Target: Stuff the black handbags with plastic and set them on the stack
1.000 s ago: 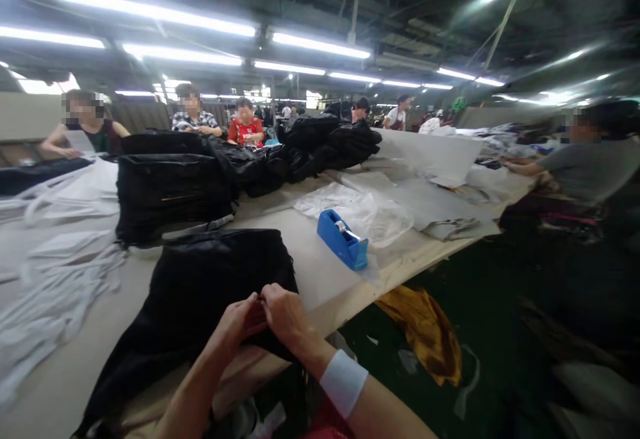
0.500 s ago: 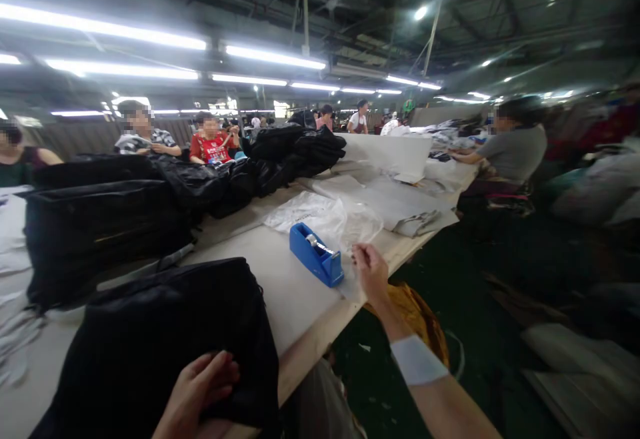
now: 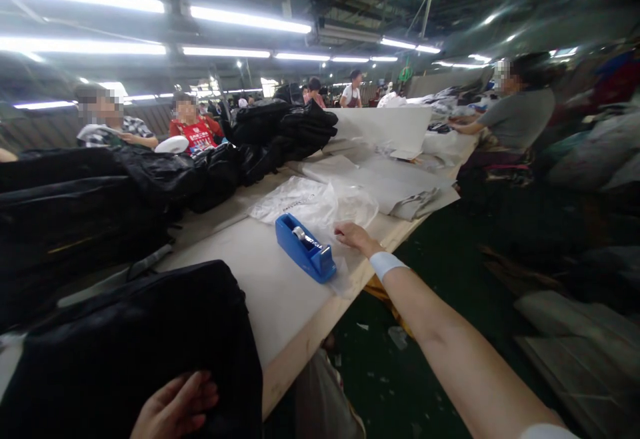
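Observation:
A black fabric bag (image 3: pixel 135 332) lies on the near left of the table. My left hand (image 3: pixel 175 404) rests against its front, fingers loosely bent and slightly apart, gripping nothing visible. Over the table's right part, my right hand (image 3: pixel 356 235) has its fingers drawn together at the near edge of a clear plastic bag (image 3: pixel 320 200). Whatever lies between those fingertips is hidden. Just left of that hand stands a blue tape dispenser (image 3: pixel 304 249) with a small roll in it. A white band (image 3: pixel 387 264) circles my right wrist.
Black bags (image 3: pixel 75 219) are heaped along the table's left and far side. Grey sheets (image 3: pixel 400 189) and a white upright panel (image 3: pixel 385 125) are farther back. Several people work around; one in grey (image 3: pixel 520 112) sits at right. Scraps (image 3: pixel 397 337) litter the green floor.
My right hand has reached farther forward, past the dispenser's front end toward the plastic bag. My left hand stays against the black bag. The view has shifted slightly.

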Motion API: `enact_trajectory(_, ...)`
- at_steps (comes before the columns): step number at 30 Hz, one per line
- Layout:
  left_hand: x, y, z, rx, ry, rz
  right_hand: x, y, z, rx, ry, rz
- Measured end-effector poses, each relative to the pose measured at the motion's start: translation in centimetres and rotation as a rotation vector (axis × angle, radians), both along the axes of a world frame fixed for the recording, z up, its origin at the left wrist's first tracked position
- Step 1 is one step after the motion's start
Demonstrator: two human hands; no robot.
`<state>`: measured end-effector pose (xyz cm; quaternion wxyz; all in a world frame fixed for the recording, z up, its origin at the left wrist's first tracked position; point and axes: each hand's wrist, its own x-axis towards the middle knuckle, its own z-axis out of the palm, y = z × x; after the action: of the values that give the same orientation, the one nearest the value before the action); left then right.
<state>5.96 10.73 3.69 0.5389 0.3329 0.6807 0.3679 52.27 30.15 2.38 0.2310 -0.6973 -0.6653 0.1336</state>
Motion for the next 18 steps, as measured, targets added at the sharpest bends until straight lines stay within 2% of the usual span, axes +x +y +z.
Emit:
enact_trajectory(4,0.0,0.2,0.1,0.008,0.011,-0.017,1.4,-0.2,0.5,0.041,0.058,-0.155)
enact_trajectory(7,0.0,0.3,0.0,0.045,-0.012,-0.029,2.4,-2.0,1.6,0.078,0.148,-0.243)
enact_trajectory(9,0.1,0.0,0.0,0.068,-0.038,-0.025,2.4,-4.2,2.3,0.087,0.22,-0.213)
enact_trajectory(11,0.4,-0.6,0.0,0.083,-0.081,-0.009,1.5,-6.6,2.7,0.086,0.358,-0.108)
enact_trajectory(13,0.4,-1.1,0.0,0.093,-0.164,-0.007,-0.7,-8.9,2.8,0.062,0.645,0.033)
enact_trajectory(14,0.3,-1.3,-0.1,0.094,-0.231,-0.015,-2.4,-9.9,2.8,0.022,0.716,0.086)
enact_trajectory(18,-0.4,-1.9,-1.0,0.151,-0.436,0.031,-12.5,-14.7,2.8,-0.186,0.731,0.391)
